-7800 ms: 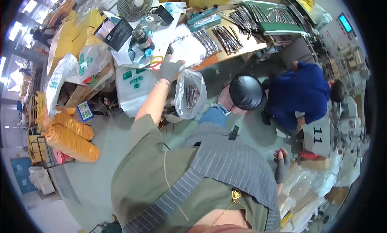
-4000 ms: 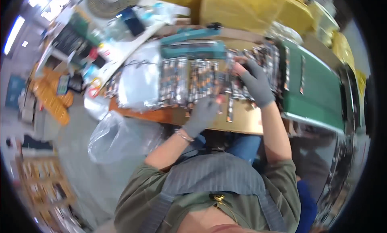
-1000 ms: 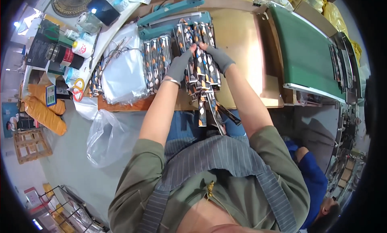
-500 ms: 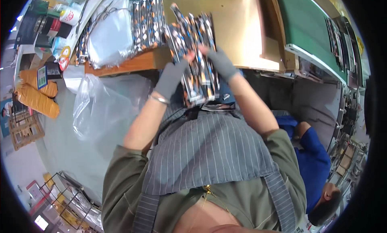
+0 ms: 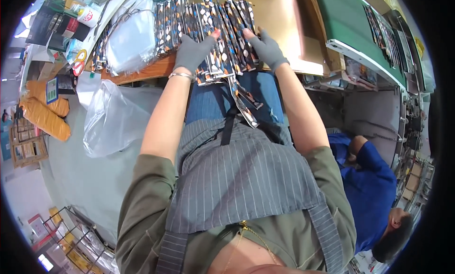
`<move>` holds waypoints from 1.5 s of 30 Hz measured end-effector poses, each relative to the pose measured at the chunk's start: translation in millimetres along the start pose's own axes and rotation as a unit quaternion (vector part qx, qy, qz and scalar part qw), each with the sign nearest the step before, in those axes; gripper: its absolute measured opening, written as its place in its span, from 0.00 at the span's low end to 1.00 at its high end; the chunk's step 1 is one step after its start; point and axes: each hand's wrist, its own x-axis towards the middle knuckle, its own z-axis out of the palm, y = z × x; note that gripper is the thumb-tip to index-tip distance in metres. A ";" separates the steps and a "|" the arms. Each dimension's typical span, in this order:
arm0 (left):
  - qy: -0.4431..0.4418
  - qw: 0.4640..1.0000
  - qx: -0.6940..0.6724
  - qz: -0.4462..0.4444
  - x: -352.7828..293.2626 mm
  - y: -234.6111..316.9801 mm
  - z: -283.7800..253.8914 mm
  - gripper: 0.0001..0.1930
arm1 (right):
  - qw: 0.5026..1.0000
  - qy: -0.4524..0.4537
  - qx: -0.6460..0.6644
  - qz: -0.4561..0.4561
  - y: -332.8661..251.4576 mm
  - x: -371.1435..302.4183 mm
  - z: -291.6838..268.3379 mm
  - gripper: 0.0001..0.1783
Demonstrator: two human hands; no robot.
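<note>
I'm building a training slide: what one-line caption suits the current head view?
Grey-gloved left hand and right hand flank a bunch of slim patterned strips at the worktable's front edge.

At 12 o'clock from the wearer, the pile of strips [image 5: 222, 42] lay on the counter [image 5: 277, 13], the left hand [image 5: 193, 53] at its 9, the right hand [image 5: 270, 49] at its 3, loose strips [image 5: 243, 108] trailing over the edge at its 6! Round at 11 came the plastic sheets [image 5: 130, 44], on top too. Out at 10 sat scissors [image 5: 79, 62], a flask [image 5: 71, 26] just beyond; lower down, a plastic bag [image 5: 109, 122]. Sacks [image 5: 45, 120] lay past nine. The board [image 5: 346, 18] took 1 o'clock, a co-worker [image 5: 367, 198] 3!
</note>
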 end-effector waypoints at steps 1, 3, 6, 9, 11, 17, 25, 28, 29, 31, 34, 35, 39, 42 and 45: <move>-0.010 1.000 -0.020 0.013 -5.5 0.9 -3.8 0.64 | 0.999 0.041 0.003 0.018 2.1 -1.0 -6.7 0.52; 0.099 0.994 0.030 0.047 -25.6 -17.3 -9.8 0.48 | 0.996 0.076 -0.042 0.033 20.3 26.2 -5.1 0.55; 0.144 0.963 -0.064 0.218 -99.1 -28.4 -5.0 0.22 | 0.992 0.036 -0.115 0.034 18.5 36.8 -2.5 0.55; -0.219 0.917 -0.295 -0.154 -152.5 -25.4 36.0 0.22 | 0.988 0.074 -0.132 0.019 25.7 44.6 7.6 0.55; -0.236 0.865 -0.396 -0.198 -132.3 -49.2 75.0 0.21 | 0.992 0.042 -0.121 0.016 8.0 41.1 15.9 0.56; -0.395 0.857 -0.328 0.052 -175.1 -23.9 87.6 0.19 | 0.989 0.025 -0.139 0.048 14.4 44.7 6.0 0.57; -0.387 0.820 -0.411 0.096 -208.5 31.6 12.8 0.14 | 0.997 0.010 -0.063 0.033 21.6 49.7 -0.6 0.55; -0.166 0.914 -0.339 0.146 -189.7 43.5 -51.0 0.13 | 0.997 0.040 -0.069 0.004 27.8 58.9 0.4 0.56; -0.061 0.924 -0.292 0.238 -178.0 37.6 -64.9 0.14 | 0.998 0.022 -0.052 0.009 29.9 61.3 -1.0 0.57; 0.160 0.907 -0.040 0.388 -147.1 20.7 -105.4 0.15 | 0.995 0.037 -0.089 0.020 9.9 48.7 -3.8 0.57; 0.267 0.898 -0.012 0.350 -116.1 34.5 -166.9 0.18 | 0.990 0.061 -0.127 0.032 -3.3 45.4 -0.2 0.55; 0.289 0.890 -0.062 0.347 -103.8 48.1 -172.7 0.16 | 0.986 0.087 -0.140 0.017 6.3 43.8 4.5 0.56; 0.345 0.761 -0.220 0.503 -42.6 99.0 -206.1 0.15 | 0.966 0.147 -0.170 -0.128 30.6 44.4 34.4 0.52; 0.376 0.645 -0.284 0.601 -7.4 177.6 -212.8 0.17 | 0.979 0.067 -0.087 -0.174 22.8 31.5 15.5 0.50; 0.405 0.466 -0.233 0.751 85.2 292.0 -201.6 0.15 | 0.973 0.068 -0.091 -0.202 38.5 26.4 8.5 0.55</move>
